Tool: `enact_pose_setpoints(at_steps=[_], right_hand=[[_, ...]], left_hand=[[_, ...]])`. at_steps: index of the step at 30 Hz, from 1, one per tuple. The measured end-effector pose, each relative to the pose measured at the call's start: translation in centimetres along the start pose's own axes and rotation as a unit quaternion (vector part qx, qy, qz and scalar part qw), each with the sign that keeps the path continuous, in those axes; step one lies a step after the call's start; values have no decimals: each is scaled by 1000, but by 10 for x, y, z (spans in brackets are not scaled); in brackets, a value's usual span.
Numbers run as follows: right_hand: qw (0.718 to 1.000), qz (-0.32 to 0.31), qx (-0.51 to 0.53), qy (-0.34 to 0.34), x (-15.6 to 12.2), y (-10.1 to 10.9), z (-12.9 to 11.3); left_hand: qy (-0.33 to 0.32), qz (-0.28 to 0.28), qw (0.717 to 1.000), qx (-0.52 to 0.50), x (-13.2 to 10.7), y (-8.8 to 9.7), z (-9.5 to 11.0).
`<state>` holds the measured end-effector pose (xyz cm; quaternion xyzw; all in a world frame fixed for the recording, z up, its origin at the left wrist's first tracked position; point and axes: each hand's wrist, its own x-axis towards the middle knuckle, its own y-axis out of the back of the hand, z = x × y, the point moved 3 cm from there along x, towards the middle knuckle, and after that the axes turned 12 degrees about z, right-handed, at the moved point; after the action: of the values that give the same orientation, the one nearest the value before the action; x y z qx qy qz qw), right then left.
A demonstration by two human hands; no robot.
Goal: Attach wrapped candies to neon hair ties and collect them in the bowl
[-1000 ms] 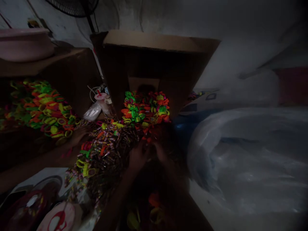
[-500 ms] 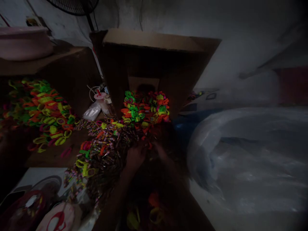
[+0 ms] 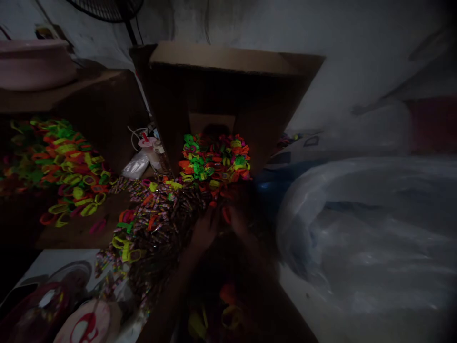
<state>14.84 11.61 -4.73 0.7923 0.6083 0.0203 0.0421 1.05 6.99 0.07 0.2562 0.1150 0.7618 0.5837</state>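
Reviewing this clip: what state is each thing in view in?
Left hand: on the wrapped strips, grip unclear.
Right hand: shadowed, grip unclear.
Neon plastic rings: heaped.
Cardboard box: upright behind the rings.
Plastic cup: upright, lidded, red straw.

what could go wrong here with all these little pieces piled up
The light is dim and the left hand and right hand sit in shadow, so pieces could perhaps be mispicked. The loose heap of neon plastic rings rests against the brown cardboard box and might slide into the pile of small striped wrapped pieces. The clear plastic cup with a red straw stands close to that pile and could get knocked.
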Motion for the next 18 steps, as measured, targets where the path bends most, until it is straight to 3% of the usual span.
enact_pose_setpoints(at_steps=[3,8,14,18], right_hand=[[999,26,-10,-26,-5,-2,-7],[1000,17,19,1,-5,0,-15],[998,-14,50,26,-6,-3,-14],[1000,-6,12,-13,-10,-5,-14]], left_hand=[[-22,-18,999,-17,-1,-1,3],[-60,-20,997,-39,0,-1,2],[-34,-20,999,-21,2,-1,-2],[-3,-48,998,-34,1,0,-1]])
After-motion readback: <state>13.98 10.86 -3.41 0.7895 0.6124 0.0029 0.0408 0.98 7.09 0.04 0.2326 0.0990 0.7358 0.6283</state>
